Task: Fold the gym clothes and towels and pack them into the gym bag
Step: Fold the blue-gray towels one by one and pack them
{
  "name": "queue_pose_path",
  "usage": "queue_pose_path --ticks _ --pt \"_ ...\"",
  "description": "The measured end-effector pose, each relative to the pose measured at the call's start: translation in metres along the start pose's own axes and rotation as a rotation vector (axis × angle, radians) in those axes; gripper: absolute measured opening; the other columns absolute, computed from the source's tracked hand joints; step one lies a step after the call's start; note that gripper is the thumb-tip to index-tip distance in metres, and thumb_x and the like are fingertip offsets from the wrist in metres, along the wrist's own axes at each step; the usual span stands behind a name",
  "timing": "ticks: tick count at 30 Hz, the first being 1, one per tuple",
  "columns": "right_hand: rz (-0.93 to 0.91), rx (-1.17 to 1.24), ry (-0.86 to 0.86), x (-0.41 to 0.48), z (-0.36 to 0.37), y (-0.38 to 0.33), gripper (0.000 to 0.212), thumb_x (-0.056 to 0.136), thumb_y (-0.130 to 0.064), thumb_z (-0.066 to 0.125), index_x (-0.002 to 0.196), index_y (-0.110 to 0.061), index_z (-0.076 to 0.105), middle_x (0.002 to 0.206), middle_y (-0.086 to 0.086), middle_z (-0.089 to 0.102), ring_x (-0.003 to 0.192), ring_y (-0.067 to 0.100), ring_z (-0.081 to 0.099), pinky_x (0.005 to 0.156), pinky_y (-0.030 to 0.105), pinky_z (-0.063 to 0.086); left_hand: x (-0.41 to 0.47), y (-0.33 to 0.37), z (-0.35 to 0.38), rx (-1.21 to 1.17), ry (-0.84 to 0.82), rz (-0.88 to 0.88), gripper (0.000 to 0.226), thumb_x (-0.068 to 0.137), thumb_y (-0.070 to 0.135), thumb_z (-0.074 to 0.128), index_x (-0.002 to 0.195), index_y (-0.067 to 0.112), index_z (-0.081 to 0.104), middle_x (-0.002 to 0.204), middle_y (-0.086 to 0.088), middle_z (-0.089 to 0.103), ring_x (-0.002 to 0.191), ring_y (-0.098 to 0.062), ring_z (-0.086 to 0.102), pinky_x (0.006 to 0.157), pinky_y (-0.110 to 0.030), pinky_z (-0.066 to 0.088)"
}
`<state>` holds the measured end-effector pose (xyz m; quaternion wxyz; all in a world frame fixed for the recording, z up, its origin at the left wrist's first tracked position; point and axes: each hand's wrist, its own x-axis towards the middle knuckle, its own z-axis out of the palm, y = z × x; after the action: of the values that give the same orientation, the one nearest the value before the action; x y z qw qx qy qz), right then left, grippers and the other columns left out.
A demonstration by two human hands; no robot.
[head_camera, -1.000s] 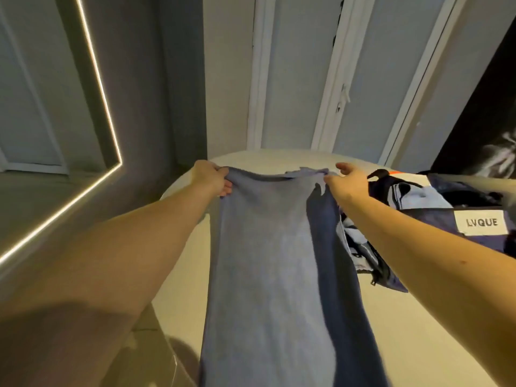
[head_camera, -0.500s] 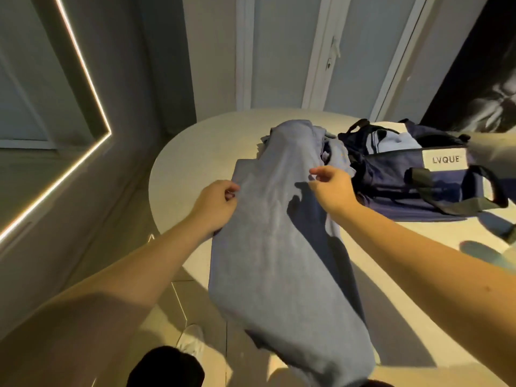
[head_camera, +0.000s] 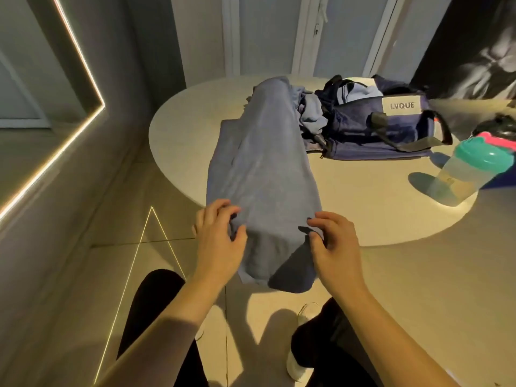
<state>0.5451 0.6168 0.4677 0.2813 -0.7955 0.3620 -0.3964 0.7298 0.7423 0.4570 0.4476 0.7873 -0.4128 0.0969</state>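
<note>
A long blue-grey towel (head_camera: 262,163) lies lengthwise across the round table (head_camera: 363,202), its near end hanging over the front edge. My left hand (head_camera: 217,236) pinches the towel's near left edge between thumb and fingers. My right hand (head_camera: 332,241) pinches the near right edge the same way. To the right stands the open navy gym bag (head_camera: 374,127) with a white LVQUE label and clothes inside. A crumpled light blue garment (head_camera: 311,111) lies between the towel and the bag.
A clear shaker bottle (head_camera: 460,171) with a teal lid stands on the table at the right, beside a dark pink-lidded object (head_camera: 499,132). My dark-trousered legs and white shoes stand on the tiled floor below. A lit mirror frame runs along the left wall.
The towel went from held up in the air to lying on the table. Both hands slid back along it from its far end to its near end at the table edge.
</note>
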Motion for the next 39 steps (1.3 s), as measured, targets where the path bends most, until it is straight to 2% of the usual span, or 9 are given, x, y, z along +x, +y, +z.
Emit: queue_pose_path --ticks 4,8,11,14,19,26,30,33,39 --pt "0.2 0.168 0.152 -0.048 -0.013 0.007 0.023 0.093 -0.004 0.061 0.099 -0.025 0.068 0.104 -0.008 0.063 0.097 0.005 0.058 0.084 0.023 0.049 -0.016 -0.014 0.004 -0.353 0.128 -0.462 0.032 0.087 0.011 0.072 0.11 0.022 0.052 0.122 -0.001 0.048 0.101 -0.008 0.055 0.09 -0.024 0.05" --pt "0.37 0.179 0.163 -0.066 -0.006 0.026 0.024 0.093 -0.002 0.06 0.098 -0.025 0.065 0.111 -0.006 0.063 0.099 0.001 0.058 0.089 0.03 0.052 -0.043 -0.026 0.017 -0.398 -0.167 -0.777 0.03 0.093 0.016 0.068 0.117 0.018 0.051 0.109 0.001 0.055 0.098 -0.015 0.059 0.079 -0.03 0.045" --pt "0.46 0.217 -0.07 -0.065 0.001 0.033 0.021 0.096 -0.006 0.058 0.088 -0.024 0.065 0.132 -0.01 0.059 0.118 0.008 0.055 0.1 0.032 0.047 -0.056 -0.022 0.02 -0.403 -0.291 -0.715 0.019 0.092 0.014 0.069 0.106 0.015 0.057 0.098 0.016 0.056 0.086 0.001 0.052 0.076 -0.026 0.042" --pt "0.47 0.361 -0.194 -0.063 0.003 0.03 0.018 0.098 0.0 0.052 0.087 -0.013 0.059 0.119 -0.009 0.066 0.107 0.009 0.061 0.085 0.021 0.047 -0.061 -0.019 0.018 -0.396 -0.32 -0.641 0.013 0.089 0.014 0.072 0.098 0.017 0.063 0.101 0.016 0.063 0.092 0.01 0.052 0.077 -0.012 0.037" --pt "0.551 0.491 -0.104 -0.066 -0.002 0.03 0.011 0.098 -0.006 0.059 0.104 -0.014 0.054 0.093 0.01 0.069 0.087 0.03 0.066 0.074 0.033 0.057 -0.069 -0.02 0.006 -0.541 -0.322 -0.67 0.022 0.086 0.002 0.073 0.099 0.009 0.057 0.091 -0.009 0.067 0.084 -0.02 0.064 0.082 -0.031 0.049" --pt "0.549 0.628 -0.488 -0.069 -0.013 0.022 0.018 0.1 -0.017 0.056 0.11 -0.021 0.07 0.08 0.003 0.063 0.069 0.017 0.05 0.057 0.027 0.04 -0.088 -0.015 -0.015 -0.592 -0.497 -0.626 0.038 0.086 0.0 0.073 0.111 0.015 0.05 0.099 -0.012 0.067 0.091 -0.023 0.069 0.086 -0.041 0.056" --pt "0.614 0.659 -0.614 -0.071 -0.015 0.016 0.026 0.1 -0.027 0.055 0.082 -0.011 0.062 0.074 0.006 0.052 0.073 0.026 0.04 0.07 0.036 0.034 -0.1 -0.013 -0.032 -0.504 -0.596 -0.519 0.031 0.088 0.011 0.074 0.109 0.029 0.058 0.093 -0.004 0.064 0.082 -0.017 0.065 0.08 -0.035 0.055" --pt "0.635 0.629 -0.64 -0.072 -0.016 0.013 0.036 0.098 -0.037 0.058 0.09 -0.002 0.066 0.084 0.007 0.063 0.078 0.026 0.05 0.076 0.034 0.04 -0.108 -0.016 -0.042 -0.453 -0.671 -0.504 0.025 0.088 0.016 0.073 0.099 0.036 0.066 0.073 -0.007 0.054 0.066 -0.026 0.05 0.068 -0.04 0.046" --pt "0.81 0.965 -0.495 -0.075 -0.015 0.019 0.036 0.088 -0.028 0.07 0.119 -0.011 0.07 0.122 0.012 0.07 0.111 0.032 0.066 0.096 0.046 0.052 -0.112 -0.005 -0.062 -0.474 -0.6 -0.534 0.03 0.087 0.0 0.071 0.088 0.029 0.076 0.089 -0.001 0.068 0.082 -0.019 0.066 0.084 -0.034 0.056"
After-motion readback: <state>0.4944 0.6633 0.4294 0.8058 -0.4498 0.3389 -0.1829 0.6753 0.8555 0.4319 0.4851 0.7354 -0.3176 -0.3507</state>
